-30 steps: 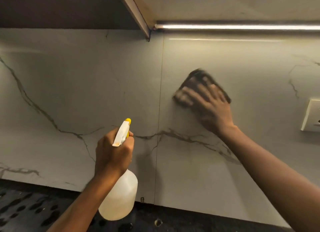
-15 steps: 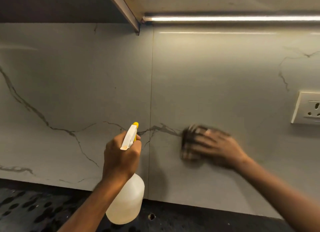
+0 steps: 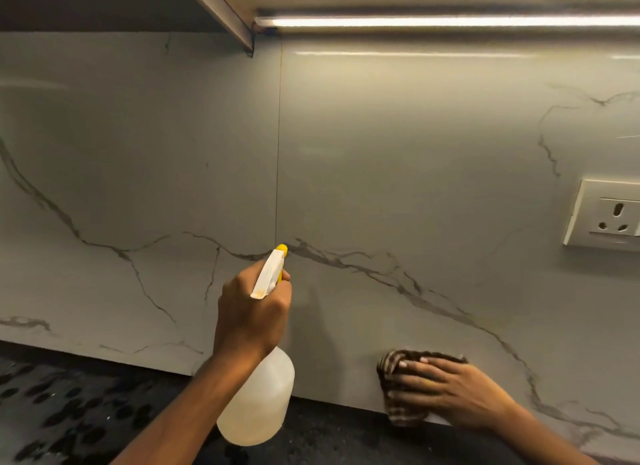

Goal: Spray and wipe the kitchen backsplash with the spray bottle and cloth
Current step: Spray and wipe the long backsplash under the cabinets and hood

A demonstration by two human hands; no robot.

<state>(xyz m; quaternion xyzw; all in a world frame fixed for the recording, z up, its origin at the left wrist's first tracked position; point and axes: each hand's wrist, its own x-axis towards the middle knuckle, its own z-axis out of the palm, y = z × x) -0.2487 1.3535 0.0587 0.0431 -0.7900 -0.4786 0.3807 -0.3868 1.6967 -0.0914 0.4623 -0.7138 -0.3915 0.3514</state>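
Note:
The backsplash (image 3: 398, 173) is pale glossy marble-look tile with dark veins and a vertical seam near the middle. My left hand (image 3: 251, 317) grips the neck of a translucent spray bottle (image 3: 259, 405) with a white trigger head and yellow nozzle, held upright in front of the wall and pointing at it. My right hand (image 3: 450, 393) lies flat on a dark brown striped cloth (image 3: 398, 412), pressing it against the bottom edge of the backsplash where it meets the counter.
A dark speckled countertop (image 3: 69, 412) runs along the bottom. A white wall socket (image 3: 606, 218) sits on the tile at the right. An upper cabinet (image 3: 221, 10) with a lit light strip (image 3: 450, 21) hangs overhead.
My right hand has swept the cloth down the tile from high near the seam to the wall's bottom edge. The bottle in my left hand has stayed almost still.

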